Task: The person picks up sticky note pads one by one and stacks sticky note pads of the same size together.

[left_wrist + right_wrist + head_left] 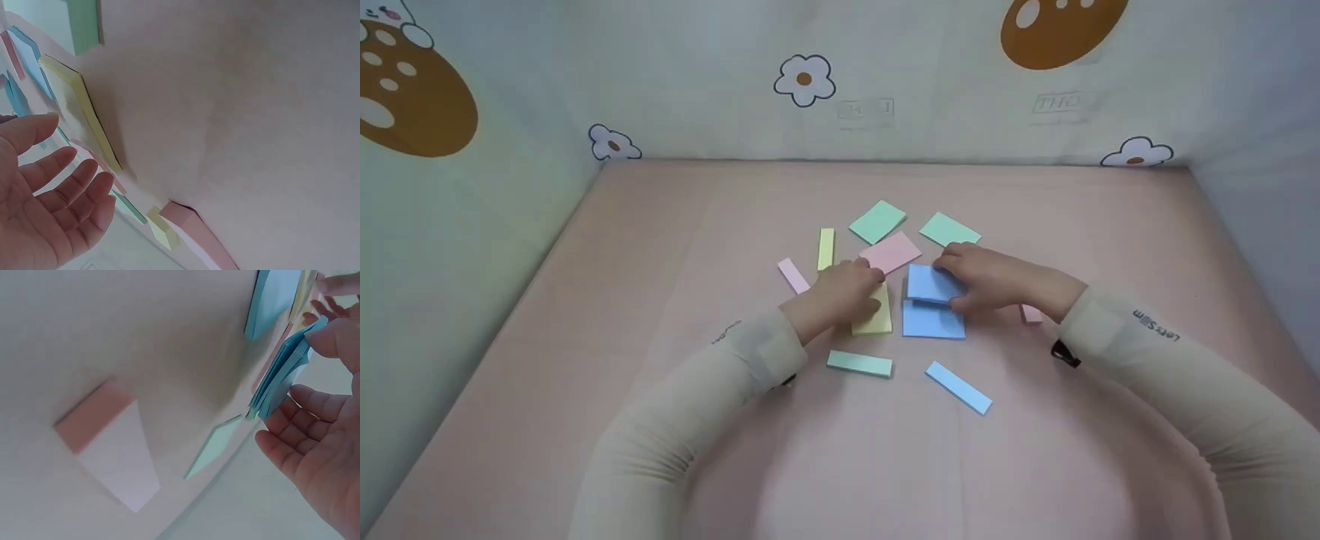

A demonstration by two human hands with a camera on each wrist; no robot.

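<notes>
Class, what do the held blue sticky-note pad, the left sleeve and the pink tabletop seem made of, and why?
Held blue sticky-note pad: matte paper, since its edge fans into thin sheets.
Left sleeve: probably soft, dull fabric, as it bunches into creases.
Pink tabletop: matte, without glare; perhaps cloth or board, not certain.

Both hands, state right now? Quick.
Left hand: open, holding nothing, near the larger yellow pad.
Right hand: closed, holding a blue pad between thumb and fingers.
</notes>
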